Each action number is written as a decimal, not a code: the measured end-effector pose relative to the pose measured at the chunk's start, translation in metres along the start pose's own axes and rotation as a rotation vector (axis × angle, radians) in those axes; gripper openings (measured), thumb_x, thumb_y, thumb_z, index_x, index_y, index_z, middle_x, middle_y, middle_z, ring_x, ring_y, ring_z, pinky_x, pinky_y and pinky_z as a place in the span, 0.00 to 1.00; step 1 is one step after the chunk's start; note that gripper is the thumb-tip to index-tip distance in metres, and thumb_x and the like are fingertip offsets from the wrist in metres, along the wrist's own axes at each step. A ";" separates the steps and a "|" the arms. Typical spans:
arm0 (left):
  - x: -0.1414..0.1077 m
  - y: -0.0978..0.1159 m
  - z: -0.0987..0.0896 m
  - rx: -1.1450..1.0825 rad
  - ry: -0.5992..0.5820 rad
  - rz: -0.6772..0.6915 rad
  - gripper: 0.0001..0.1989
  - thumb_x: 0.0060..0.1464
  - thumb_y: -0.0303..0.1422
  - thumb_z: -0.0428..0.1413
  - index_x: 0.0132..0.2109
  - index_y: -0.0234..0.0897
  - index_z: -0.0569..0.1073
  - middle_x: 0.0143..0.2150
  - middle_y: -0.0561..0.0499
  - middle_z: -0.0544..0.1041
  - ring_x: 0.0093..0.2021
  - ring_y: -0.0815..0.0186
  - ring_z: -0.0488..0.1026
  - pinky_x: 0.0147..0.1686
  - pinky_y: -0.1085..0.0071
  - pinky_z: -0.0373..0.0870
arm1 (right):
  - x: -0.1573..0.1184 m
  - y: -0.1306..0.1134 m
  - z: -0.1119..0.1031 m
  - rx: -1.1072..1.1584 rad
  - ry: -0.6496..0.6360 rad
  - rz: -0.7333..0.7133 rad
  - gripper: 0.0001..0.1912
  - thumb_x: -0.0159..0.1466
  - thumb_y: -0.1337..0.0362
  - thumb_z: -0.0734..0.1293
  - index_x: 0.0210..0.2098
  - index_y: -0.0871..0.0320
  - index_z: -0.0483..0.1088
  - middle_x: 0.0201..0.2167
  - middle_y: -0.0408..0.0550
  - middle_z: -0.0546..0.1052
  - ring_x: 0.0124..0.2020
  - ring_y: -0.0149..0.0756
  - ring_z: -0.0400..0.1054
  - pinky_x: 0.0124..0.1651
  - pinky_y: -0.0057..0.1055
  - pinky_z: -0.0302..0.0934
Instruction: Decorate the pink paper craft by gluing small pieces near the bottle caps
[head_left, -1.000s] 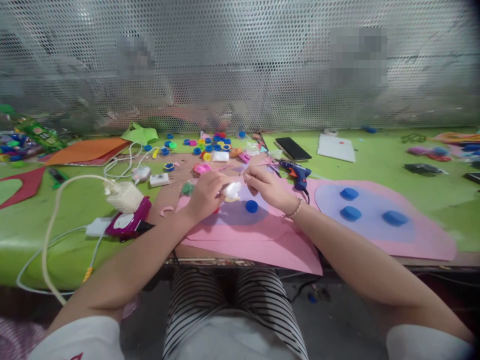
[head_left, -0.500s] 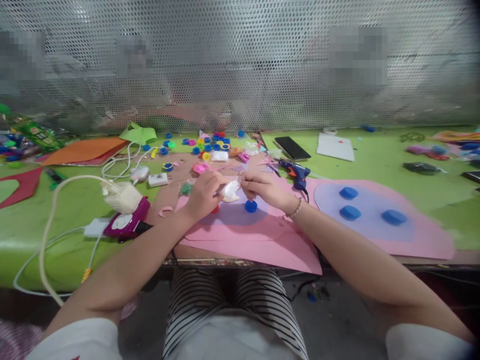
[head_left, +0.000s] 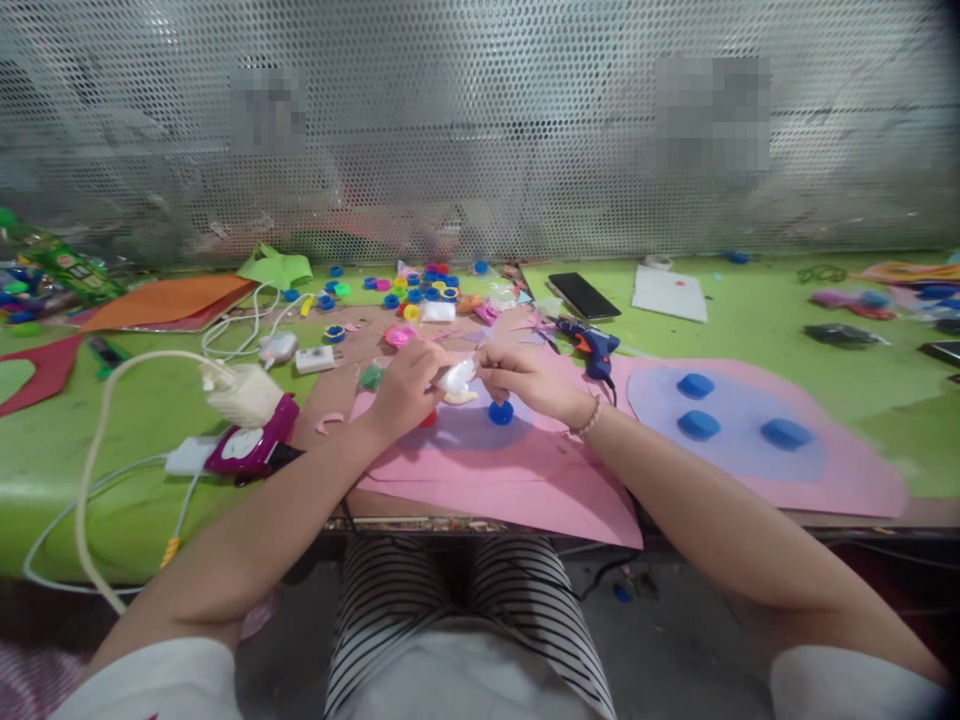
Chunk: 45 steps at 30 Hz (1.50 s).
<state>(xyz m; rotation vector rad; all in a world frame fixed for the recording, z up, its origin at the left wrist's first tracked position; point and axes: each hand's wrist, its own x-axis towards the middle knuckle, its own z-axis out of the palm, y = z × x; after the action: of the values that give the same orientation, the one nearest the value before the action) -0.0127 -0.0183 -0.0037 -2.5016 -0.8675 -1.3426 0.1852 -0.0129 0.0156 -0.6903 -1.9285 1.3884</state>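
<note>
Perforated metal screen (head_left: 480, 130): stands along the back of the table. Table (head_left: 840, 380): green surface, brown at the middle. Near pink sheet (head_left: 577, 500): lies at the front edge, corner overhanging, beneath both hands. Right pink sheet (head_left: 862, 490): lies flat to its right, bearing a lilac oval (head_left: 735, 440). Orange sheet (head_left: 165, 303): lies at the back left, over other paper. Lilac piece (head_left: 472, 437): lies on the near pink sheet.

Left hand (head_left: 411, 388): over the near pink sheet, fingers clamped on the white packet. Right hand (head_left: 525, 382): opposite, fingers curled in at the packet's right edge; whether they are clamped on it cannot be told.

Purple power strip (head_left: 255, 445): left of the left forearm, a white adapter (head_left: 244, 393) plugged in on top. Phone (head_left: 583, 296): screen dark, flat behind the right hand. White card (head_left: 669, 293): right of the phone. Glue gun (head_left: 596, 345): on its side, between phone and right hand.

White packet (head_left: 457, 378): raised between the hands; contents cannot be identified. Three blue caps (head_left: 699, 425): on the lilac oval. Single blue cap (head_left: 501, 414): on the lilac piece, just below the right fingers. Red cap (head_left: 429, 418): beside the left hand, partly hidden.
</note>
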 end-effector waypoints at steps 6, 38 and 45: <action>0.002 0.001 -0.001 0.003 0.007 0.029 0.11 0.49 0.20 0.51 0.39 0.38 0.67 0.35 0.49 0.71 0.38 0.65 0.67 0.37 0.69 0.66 | 0.000 0.001 0.001 -0.059 0.014 -0.012 0.05 0.61 0.63 0.60 0.31 0.59 0.61 0.19 0.36 0.60 0.18 0.24 0.55 0.22 0.25 0.52; 0.000 -0.002 0.001 0.014 0.020 0.080 0.14 0.46 0.17 0.51 0.39 0.37 0.66 0.35 0.50 0.69 0.37 0.67 0.67 0.36 0.70 0.67 | -0.002 0.000 -0.001 -0.080 0.021 -0.040 0.13 0.66 0.64 0.54 0.25 0.57 0.58 0.16 0.37 0.60 0.19 0.26 0.55 0.25 0.27 0.51; 0.001 -0.002 0.001 0.025 0.017 0.088 0.14 0.46 0.17 0.52 0.39 0.38 0.66 0.34 0.51 0.69 0.37 0.67 0.66 0.36 0.70 0.67 | -0.002 -0.002 0.000 -0.104 0.029 -0.002 0.14 0.66 0.63 0.55 0.24 0.57 0.57 0.16 0.37 0.59 0.19 0.26 0.55 0.26 0.26 0.53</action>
<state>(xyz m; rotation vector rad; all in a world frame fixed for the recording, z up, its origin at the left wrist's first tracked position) -0.0121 -0.0161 -0.0040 -2.4749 -0.7560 -1.3148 0.1862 -0.0153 0.0174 -0.7526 -1.9890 1.2773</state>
